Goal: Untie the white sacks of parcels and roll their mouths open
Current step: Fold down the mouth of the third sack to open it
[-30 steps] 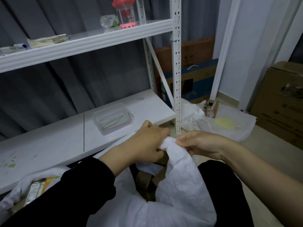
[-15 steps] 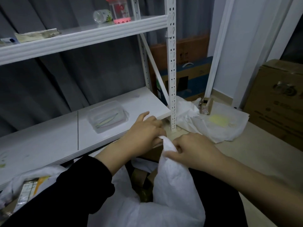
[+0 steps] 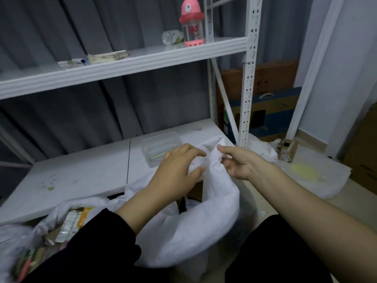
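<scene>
Your left hand and right hand clutch the rim of the white sack, untied, its mouth apparently half rolled.

light: dim, flat, bluish, soft shadows
blur: bottom-left sack smeared, kinda mushy
edges: fisheye bend on shelf post

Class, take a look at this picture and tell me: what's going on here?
A person is working on a white sack in front of them. The left hand and right hand both grip the cloth at the far edge of its mouth, near the low shelf. The mouth is open and its right rim looks rolled; brown cardboard shows inside. A second sack lies open at the left with parcels in it.
</scene>
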